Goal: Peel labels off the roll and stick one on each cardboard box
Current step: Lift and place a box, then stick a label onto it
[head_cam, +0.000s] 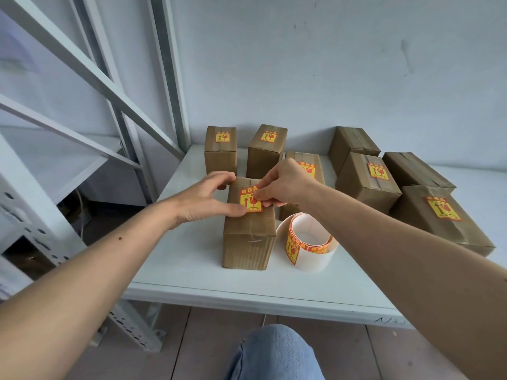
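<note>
Eight cardboard boxes [249, 237] sit around two hands [204, 197], six labels [251, 200] showing, beside one label roll [307, 242].

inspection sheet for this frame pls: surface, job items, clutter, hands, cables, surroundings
Surface: white shelf board, looks clean.
Job's things: eight cardboard boxes; near box getting its label; five others show labels; two at back right, and, show none. Label roll stands beside the near box.
Clutter: nothing seen.
Hands: left hand and right hand both press the label onto the box top.
Cables: thin pale cable hangs below left.
Surroundings: white metal racking, pale wall, tiled floor.
</note>
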Action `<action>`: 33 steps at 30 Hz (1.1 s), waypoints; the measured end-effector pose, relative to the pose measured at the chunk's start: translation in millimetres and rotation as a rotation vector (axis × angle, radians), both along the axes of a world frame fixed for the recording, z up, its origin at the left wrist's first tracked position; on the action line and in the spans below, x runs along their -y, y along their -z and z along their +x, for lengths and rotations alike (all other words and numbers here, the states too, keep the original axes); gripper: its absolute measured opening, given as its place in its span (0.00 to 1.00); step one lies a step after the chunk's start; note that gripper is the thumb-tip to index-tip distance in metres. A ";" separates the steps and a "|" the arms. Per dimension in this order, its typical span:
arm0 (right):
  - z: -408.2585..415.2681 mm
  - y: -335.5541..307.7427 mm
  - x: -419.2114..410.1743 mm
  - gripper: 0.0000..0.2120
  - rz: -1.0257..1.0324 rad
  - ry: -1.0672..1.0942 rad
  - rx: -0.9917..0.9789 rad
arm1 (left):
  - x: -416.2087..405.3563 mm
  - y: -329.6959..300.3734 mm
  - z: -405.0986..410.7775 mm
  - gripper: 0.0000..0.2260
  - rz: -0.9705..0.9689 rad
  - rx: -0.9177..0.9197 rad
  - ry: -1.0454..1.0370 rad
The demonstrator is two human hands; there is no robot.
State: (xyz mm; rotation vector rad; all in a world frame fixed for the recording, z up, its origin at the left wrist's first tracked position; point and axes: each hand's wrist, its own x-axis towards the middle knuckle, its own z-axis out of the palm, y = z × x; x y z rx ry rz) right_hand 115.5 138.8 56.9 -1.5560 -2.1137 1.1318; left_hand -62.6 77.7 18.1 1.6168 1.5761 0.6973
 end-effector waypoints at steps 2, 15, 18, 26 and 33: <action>-0.2 0.6 0.1 0.09 0.019 0.000 0.008 | -1.0 1.3 4.3 0.41 0.035 -0.015 -0.045; -4.4 7.8 2.3 0.10 0.172 0.028 0.041 | -3.9 5.6 12.5 0.39 0.114 -0.101 -0.096; -5.6 9.6 3.0 0.10 0.209 0.025 0.053 | -4.1 5.6 11.4 0.41 0.112 -0.105 -0.088; -7.6 23.5 -4.8 0.14 0.278 0.123 0.059 | -6.4 7.6 9.3 0.42 0.115 -0.118 -0.093; -4.4 28.6 -3.4 0.17 0.245 0.109 0.058 | -6.0 9.1 12.6 0.34 0.132 -0.115 -0.123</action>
